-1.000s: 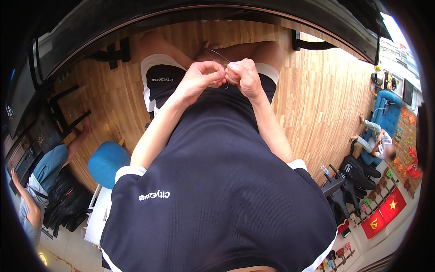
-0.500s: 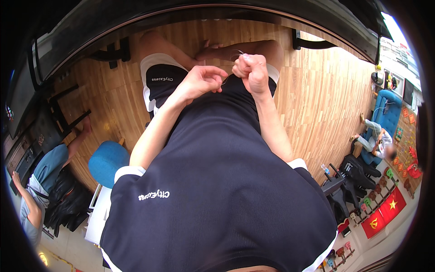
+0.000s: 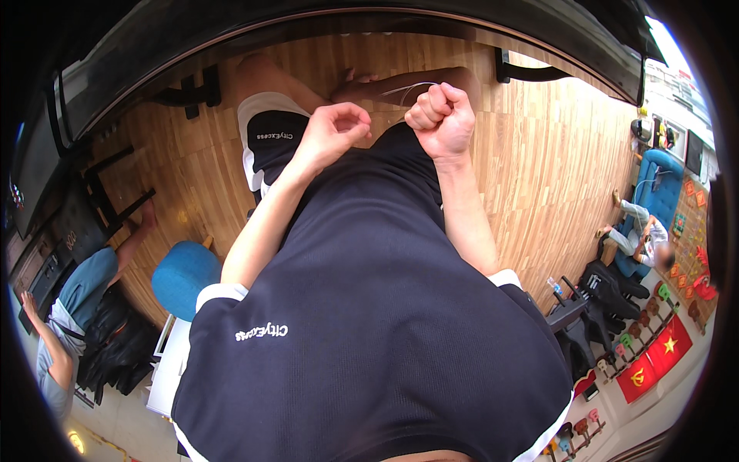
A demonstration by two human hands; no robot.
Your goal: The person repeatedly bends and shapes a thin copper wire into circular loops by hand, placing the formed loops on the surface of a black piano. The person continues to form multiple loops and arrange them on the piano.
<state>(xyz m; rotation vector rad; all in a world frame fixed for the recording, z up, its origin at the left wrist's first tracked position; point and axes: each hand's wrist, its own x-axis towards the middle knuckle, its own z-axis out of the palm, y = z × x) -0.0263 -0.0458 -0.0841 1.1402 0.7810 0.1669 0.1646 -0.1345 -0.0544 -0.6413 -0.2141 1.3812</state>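
My right hand (image 3: 441, 119) is closed in a fist above my lap. A thin, pale, wire-like strand (image 3: 412, 86) comes out of this fist and bows away to the left; whether it is thread, wire or a string I cannot tell. To the left, a gap apart, my left hand (image 3: 336, 132) has its thumb and fingertips brought together in a pinch. Anything between those fingertips is too fine to make out. Both hands are held over the dark shorts (image 3: 275, 137) and my bent legs.
A glossy black furniture edge (image 3: 331, 21) curves across the far side. A blue round stool (image 3: 186, 279) stands at the left, near a seated person (image 3: 65, 308). At the right are a blue sofa (image 3: 660, 173) with another person (image 3: 643, 235), black bags (image 3: 604, 296) and small wall-hung guitars (image 3: 635, 331).
The hands have moved apart. My right fist has turned and shifted slightly right, and more of the pale strand shows. My left hand has moved a little left.
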